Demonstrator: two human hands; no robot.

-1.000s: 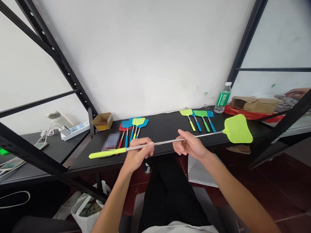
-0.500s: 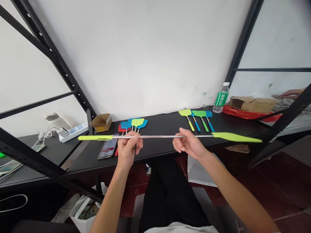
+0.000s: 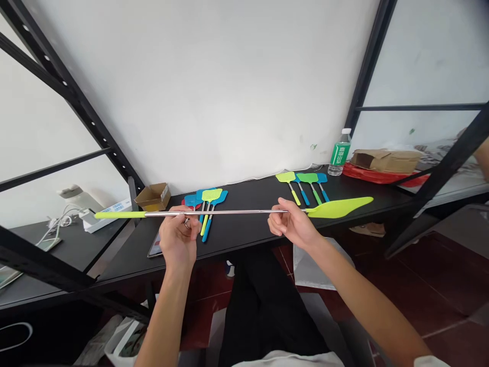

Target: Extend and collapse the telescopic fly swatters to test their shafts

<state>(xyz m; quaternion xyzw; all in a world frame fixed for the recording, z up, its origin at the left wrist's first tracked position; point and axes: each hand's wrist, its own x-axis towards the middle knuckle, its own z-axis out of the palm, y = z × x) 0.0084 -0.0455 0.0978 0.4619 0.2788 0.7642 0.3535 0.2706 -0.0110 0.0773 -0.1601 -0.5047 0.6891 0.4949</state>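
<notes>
A long yellow-green fly swatter [image 3: 229, 212] with a metal rod lies level across both my hands above the table. My left hand [image 3: 179, 234] is closed around the rod close to the swatter's handle, which points left. Near the paddle end, my right hand [image 3: 292, 223] pinches the rod between thumb and fingers. The paddle [image 3: 338, 208] points right and appears partly turned, with its flat side showing. Behind my left hand lies a group of fly swatters [image 3: 211, 195] in blue, yellow and red. Several more swatters [image 3: 307, 177] lie side by side at the back right.
Along the black table [image 3: 244, 232] stand a small cardboard box [image 3: 153, 197] and a water bottle [image 3: 339, 153]. A phone [image 3: 155, 247] is partly hidden by my left hand. Another carton [image 3: 385, 160] rests on red plastic at right. Black shelf posts [image 3: 369, 66] flank the table; a power strip [image 3: 114, 208] sits left.
The held swatter has shifted left, and its paddle now shows more of its flat side. My left hand has moved left, widening the gap between my hands. My right hand stays nearly in place.
</notes>
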